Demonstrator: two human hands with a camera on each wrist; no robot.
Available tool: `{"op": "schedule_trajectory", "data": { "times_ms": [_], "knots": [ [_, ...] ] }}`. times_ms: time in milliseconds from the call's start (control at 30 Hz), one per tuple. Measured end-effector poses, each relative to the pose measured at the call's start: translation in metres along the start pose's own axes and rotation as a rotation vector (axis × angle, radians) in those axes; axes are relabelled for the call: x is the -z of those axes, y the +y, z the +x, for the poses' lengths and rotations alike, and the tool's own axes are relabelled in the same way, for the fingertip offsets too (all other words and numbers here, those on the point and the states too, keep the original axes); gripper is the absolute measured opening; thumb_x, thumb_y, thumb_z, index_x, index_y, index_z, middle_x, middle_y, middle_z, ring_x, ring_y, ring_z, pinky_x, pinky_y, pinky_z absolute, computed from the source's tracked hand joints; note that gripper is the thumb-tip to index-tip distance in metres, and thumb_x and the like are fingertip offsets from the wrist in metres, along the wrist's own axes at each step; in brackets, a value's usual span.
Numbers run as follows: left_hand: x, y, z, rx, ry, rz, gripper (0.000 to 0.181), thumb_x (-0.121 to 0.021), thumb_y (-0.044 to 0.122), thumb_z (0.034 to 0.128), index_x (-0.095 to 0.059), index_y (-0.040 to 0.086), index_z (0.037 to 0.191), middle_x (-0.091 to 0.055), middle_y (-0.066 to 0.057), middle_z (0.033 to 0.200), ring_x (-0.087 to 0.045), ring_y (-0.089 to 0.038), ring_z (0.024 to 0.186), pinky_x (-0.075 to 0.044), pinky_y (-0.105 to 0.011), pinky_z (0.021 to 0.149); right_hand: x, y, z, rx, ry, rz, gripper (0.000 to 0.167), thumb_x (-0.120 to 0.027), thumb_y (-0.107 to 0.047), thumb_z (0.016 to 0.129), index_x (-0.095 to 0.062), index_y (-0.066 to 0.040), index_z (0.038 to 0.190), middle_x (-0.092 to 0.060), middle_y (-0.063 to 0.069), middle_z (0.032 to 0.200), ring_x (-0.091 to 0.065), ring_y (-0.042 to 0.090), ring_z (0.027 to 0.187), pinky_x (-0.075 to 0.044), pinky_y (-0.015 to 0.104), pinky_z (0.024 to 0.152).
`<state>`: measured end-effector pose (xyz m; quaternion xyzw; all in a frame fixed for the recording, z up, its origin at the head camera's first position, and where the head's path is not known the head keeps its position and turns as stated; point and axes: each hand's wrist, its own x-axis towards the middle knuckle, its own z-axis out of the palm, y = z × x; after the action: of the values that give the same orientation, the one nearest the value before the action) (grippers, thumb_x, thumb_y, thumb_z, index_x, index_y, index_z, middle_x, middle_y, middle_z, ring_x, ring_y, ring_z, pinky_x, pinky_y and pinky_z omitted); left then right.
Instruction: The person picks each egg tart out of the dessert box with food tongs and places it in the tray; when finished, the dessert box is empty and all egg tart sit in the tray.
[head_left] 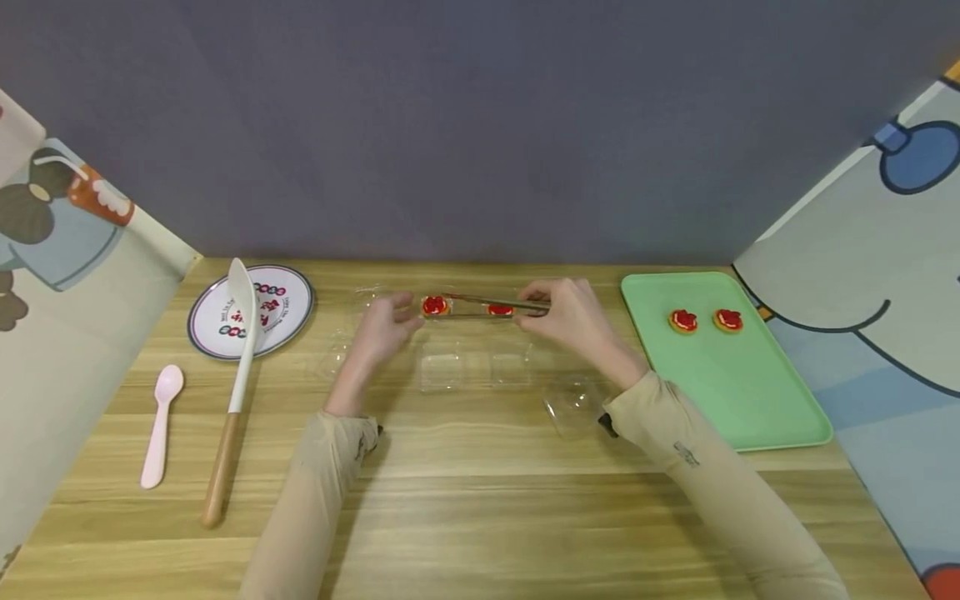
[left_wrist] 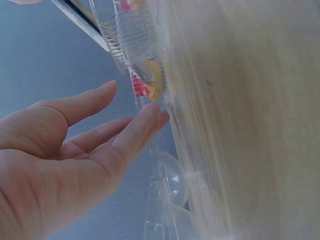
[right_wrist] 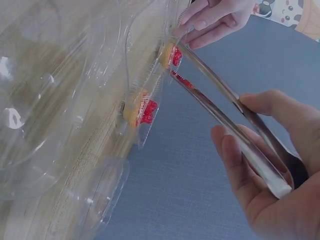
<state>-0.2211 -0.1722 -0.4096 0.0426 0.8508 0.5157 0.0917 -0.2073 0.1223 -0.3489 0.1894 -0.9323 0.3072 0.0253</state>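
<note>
My right hand grips metal tongs, whose tips reach left to a small red-topped tart. That tart sits in a clear plastic container; the right wrist view shows a red smear on one tong arm. A second tart lies further right in the container, partly behind the tongs. My left hand is beside the container's left end, its fingers extended and thumb apart. Its fingertips are close to the left tart; whether they touch the plastic I cannot tell.
Clear plastic cups or lids lie in front, another clear piece near my right forearm. At right, a green tray bears two tarts. At left are a patterned plate, a long white spoon across it, and a pink spoon.
</note>
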Motion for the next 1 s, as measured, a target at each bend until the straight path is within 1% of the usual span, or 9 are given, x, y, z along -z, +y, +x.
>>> {"op": "schedule_trajectory", "data": {
  "times_ms": [67,200,267,400,467,533,667,733,1000],
  "knots": [
    [0.0,-0.0001,0.0004,-0.004,-0.009,0.006,0.061,-0.065,0.001,0.1044,-0.038,-0.013,0.157,-0.042,-0.032,0.161,-0.051,-0.047,0.142,-0.051,-0.05,0.114,-0.0004,-0.0003,0.0012,0.0,-0.008,-0.006,0.032,-0.086,-0.014,0.089,-0.08,0.001,0.116,-0.081,0.015,0.095,-0.048,0.008,0.045,-0.037,0.021,0.046],
    [-0.0004,-0.0001,0.0,-0.007,-0.024,0.025,0.059,-0.065,0.002,0.1048,-0.039,-0.013,0.156,-0.043,-0.032,0.16,-0.052,-0.047,0.141,-0.051,-0.05,0.114,-0.0012,-0.0015,0.0033,-0.008,-0.026,-0.019,0.031,-0.085,-0.014,0.09,-0.079,0.001,0.117,-0.081,0.014,0.093,-0.043,0.006,0.045,-0.036,0.022,0.047],
    [-0.001,-0.0002,-0.0002,-0.01,-0.024,0.033,0.057,-0.065,0.001,0.1045,-0.042,-0.014,0.155,-0.045,-0.032,0.158,-0.054,-0.047,0.14,-0.052,-0.05,0.113,-0.0013,-0.0023,0.0039,-0.009,-0.034,-0.028,0.031,-0.085,-0.014,0.091,-0.079,0.001,0.117,-0.081,0.015,0.097,-0.043,0.006,0.047,-0.042,0.023,0.051],
    [-0.0026,-0.001,0.0001,-0.021,-0.023,0.025,0.053,-0.065,-0.001,0.104,-0.045,-0.016,0.151,-0.05,-0.035,0.152,-0.056,-0.049,0.136,-0.054,-0.05,0.112,-0.0006,-0.0032,0.0042,-0.01,-0.049,-0.029,0.03,-0.084,-0.011,0.09,-0.079,0.002,0.116,-0.08,0.018,0.108,-0.056,0.011,0.056,-0.058,0.033,0.066],
    [-0.0032,-0.0014,0.0004,-0.018,-0.025,0.011,0.053,-0.064,-0.001,0.1038,-0.045,-0.017,0.151,-0.052,-0.035,0.15,-0.057,-0.049,0.136,-0.054,-0.05,0.112,-0.0005,-0.0025,0.0045,-0.004,-0.054,-0.024,0.028,-0.084,-0.009,0.09,-0.079,0.002,0.116,-0.079,0.018,0.112,-0.062,0.011,0.062,-0.061,0.035,0.072],
    [-0.003,-0.0016,0.0002,-0.009,-0.027,0.007,0.054,-0.064,-0.001,0.1042,-0.043,-0.016,0.152,-0.051,-0.035,0.152,-0.055,-0.049,0.137,-0.053,-0.05,0.112,-0.0001,-0.0024,0.004,0.004,-0.068,-0.007,0.028,-0.084,-0.006,0.09,-0.079,0.003,0.116,-0.079,0.019,0.113,-0.056,0.012,0.056,-0.058,0.032,0.065],
    [-0.0001,-0.0026,-0.0012,0.002,-0.029,0.013,0.057,-0.063,-0.002,0.1044,-0.039,-0.015,0.155,-0.045,-0.034,0.158,-0.052,-0.049,0.14,-0.052,-0.051,0.113,0.0001,-0.003,0.0021,0.038,-0.089,0.017,0.026,-0.084,-0.005,0.09,-0.08,0.001,0.115,-0.078,0.02,0.114,-0.038,0.004,0.046,-0.041,0.022,0.051],
    [0.0014,-0.003,-0.0018,0.005,-0.028,0.017,0.058,-0.063,-0.003,0.1039,-0.038,-0.015,0.156,-0.042,-0.033,0.16,-0.051,-0.049,0.141,-0.052,-0.051,0.113,0.0006,-0.0044,0.0006,0.048,-0.094,0.031,0.027,-0.084,-0.005,0.09,-0.08,0.001,0.116,-0.078,0.02,0.115,-0.028,0.004,0.043,-0.033,0.022,0.047],
    [0.0024,-0.0034,-0.0019,0.005,-0.049,0.011,0.065,-0.065,-0.008,0.1008,-0.035,-0.015,0.157,-0.038,-0.033,0.163,-0.05,-0.049,0.143,-0.052,-0.05,0.112,0.0003,-0.0042,-0.0025,0.047,-0.07,0.048,0.026,-0.084,-0.008,0.091,-0.081,0.0,0.116,-0.078,0.02,0.117,-0.023,0.002,0.041,-0.029,0.021,0.045]
  ]
}}
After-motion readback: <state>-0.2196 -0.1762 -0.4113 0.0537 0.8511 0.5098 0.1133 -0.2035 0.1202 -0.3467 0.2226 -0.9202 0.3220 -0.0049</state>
